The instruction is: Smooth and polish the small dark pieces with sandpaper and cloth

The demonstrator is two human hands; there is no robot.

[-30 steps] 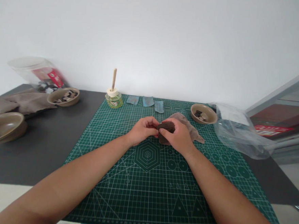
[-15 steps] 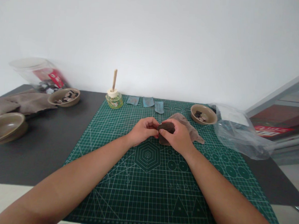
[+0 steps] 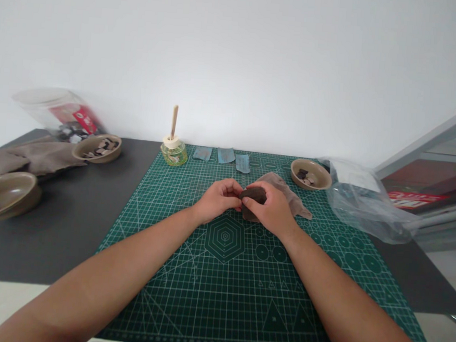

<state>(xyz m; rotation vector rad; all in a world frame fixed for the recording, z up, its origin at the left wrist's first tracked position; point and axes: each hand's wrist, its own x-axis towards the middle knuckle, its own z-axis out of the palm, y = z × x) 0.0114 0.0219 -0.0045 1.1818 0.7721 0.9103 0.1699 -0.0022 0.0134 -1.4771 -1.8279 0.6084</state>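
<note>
My right hand (image 3: 272,208) is wrapped round a dark brown block-like piece (image 3: 258,194), thumb on its near face and fingers over its top. Its exact kind I cannot make out. My left hand (image 3: 220,200) is closed in a pinch at the left edge of this piece, with its fingertips against it. Whatever lies between those left fingertips is too small or hidden. A crumpled brown cloth (image 3: 289,193) lies just behind and to the right of my right hand. Both hands are over the green cutting mat (image 3: 219,300).
Behind stand a yellow-green glass jar (image 3: 174,154) with a wooden stick and several blue packets (image 3: 226,156). A bowl (image 3: 324,184) with small pieces and a clear plastic bag (image 3: 366,206) are right. Left are a bowl of pieces (image 3: 114,154), a cloth (image 3: 33,158) and another bowl (image 3: 10,205).
</note>
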